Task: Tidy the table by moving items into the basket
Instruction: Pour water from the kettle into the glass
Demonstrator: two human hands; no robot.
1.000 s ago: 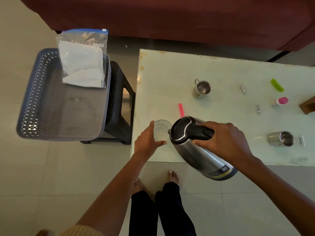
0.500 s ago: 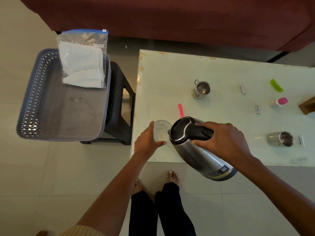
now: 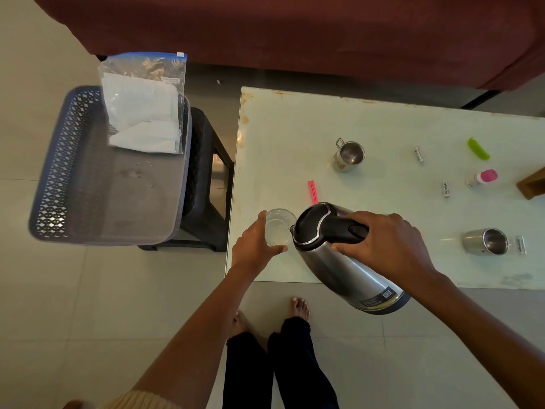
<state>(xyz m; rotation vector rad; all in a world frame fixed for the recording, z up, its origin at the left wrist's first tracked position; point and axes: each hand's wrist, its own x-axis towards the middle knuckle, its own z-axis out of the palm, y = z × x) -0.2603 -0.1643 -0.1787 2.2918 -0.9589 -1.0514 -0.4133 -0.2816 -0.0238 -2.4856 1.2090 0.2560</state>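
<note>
Pale glass-topped table (image 3: 295, 128), grey lattice plastic basket (image 3: 50, 178) well left on dark stool (image 3: 206, 184); right hand (image 3: 386, 240) grips tilted steel kettle (image 3: 348, 270), spout at clear glass tumbler (image 3: 278, 228) clasped by left hand (image 3: 253, 246): best pour slowly, brace tumbler, then basket both.

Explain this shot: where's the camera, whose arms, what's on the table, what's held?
No robot: a camera on a person's head looks down at their own arms. The left hand holds a clear glass over the table; the right hand grips a steel kettle, tilted, spout at the glass. On the table: far steel mug, near steel mug, pink strip, green piece, pink-capped bottle. Left of it, the basket on a stool holds a zip bag.
</note>
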